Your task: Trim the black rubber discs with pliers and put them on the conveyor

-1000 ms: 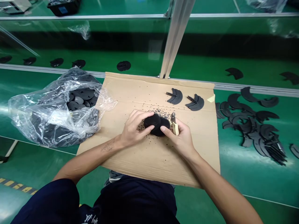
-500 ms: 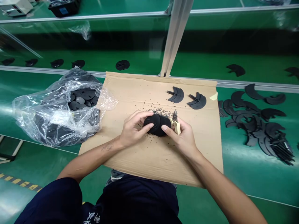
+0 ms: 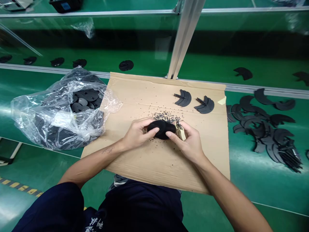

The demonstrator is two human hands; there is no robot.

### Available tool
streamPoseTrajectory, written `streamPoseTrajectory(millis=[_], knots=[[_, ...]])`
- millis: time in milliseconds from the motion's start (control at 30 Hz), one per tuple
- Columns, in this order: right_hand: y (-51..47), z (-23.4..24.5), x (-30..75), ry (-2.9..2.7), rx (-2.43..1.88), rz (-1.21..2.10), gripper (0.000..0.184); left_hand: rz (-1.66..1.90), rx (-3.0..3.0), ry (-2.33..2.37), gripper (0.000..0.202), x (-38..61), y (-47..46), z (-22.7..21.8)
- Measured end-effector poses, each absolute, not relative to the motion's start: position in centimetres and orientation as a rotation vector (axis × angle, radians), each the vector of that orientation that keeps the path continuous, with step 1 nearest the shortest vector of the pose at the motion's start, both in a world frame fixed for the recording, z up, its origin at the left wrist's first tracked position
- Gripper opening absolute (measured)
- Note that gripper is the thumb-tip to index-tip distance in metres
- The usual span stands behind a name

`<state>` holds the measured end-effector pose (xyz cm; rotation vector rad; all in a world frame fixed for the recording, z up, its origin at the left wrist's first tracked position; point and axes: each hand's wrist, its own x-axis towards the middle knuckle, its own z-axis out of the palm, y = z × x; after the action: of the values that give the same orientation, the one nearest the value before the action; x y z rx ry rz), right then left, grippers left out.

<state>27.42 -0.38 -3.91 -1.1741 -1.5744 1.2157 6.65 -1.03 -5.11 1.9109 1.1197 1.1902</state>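
Note:
Over the middle of a cardboard sheet (image 3: 154,161), black round plastic parts (image 3: 158,129) are held between both hands. My left hand (image 3: 138,133) is closed on their left side, thumb on top and fingers behind. My right hand (image 3: 189,140) pinches their right edge with the thumb and also keeps pale-handled nippers (image 3: 180,130) in the palm, jaws pointing away from me. Small black scraps (image 3: 165,115) are scattered on the cardboard just beyond the parts. Whether the round parts are joined or merely overlap, I cannot tell.
A clear plastic bag (image 3: 60,119) of black discs lies left. Two fan-shaped black parts (image 3: 182,98) rest on the cardboard's far right. A pile of curved black pieces (image 3: 265,125) covers the green bench at right. A metal post (image 3: 184,42) rises behind the cardboard.
The black parts are tilted differently between my hands, and the nippers lean lower in my right hand. The whole view has shifted slightly.

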Motion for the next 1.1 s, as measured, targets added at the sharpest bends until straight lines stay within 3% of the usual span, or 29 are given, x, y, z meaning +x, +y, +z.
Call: streamPoseTrajectory(millis=[133, 367, 633, 767, 1100], knots=[[-0.1, -3.9, 27.9, -1.740, -1.114, 0.965, 0.031, 1.138, 2.241, 1.026, 0.015, 6.2, -1.2, -4.9], [-0.1, -4.4, 27.7, -2.004, -0.936, 0.820, 0.005, 1.123, 2.456, 1.028, 0.023, 6.2, -1.5, -5.4], [-0.6, -4.6, 27.5, -1.945, -0.798, 0.792, 0.012, 1.378, 2.134, 0.879, 0.026, 6.3, -1.2, -4.7], [-0.7, -4.6, 27.6, -1.943, -0.785, 0.801, 0.013, 1.402, 2.193, 0.835, 0.032, 6.4, -1.3, -4.8], [-0.8, -4.1, 27.7, -1.973, -0.724, 0.828, 0.016, 1.366, 2.248, 0.847, 0.024, 6.1, -1.8, -4.2]])
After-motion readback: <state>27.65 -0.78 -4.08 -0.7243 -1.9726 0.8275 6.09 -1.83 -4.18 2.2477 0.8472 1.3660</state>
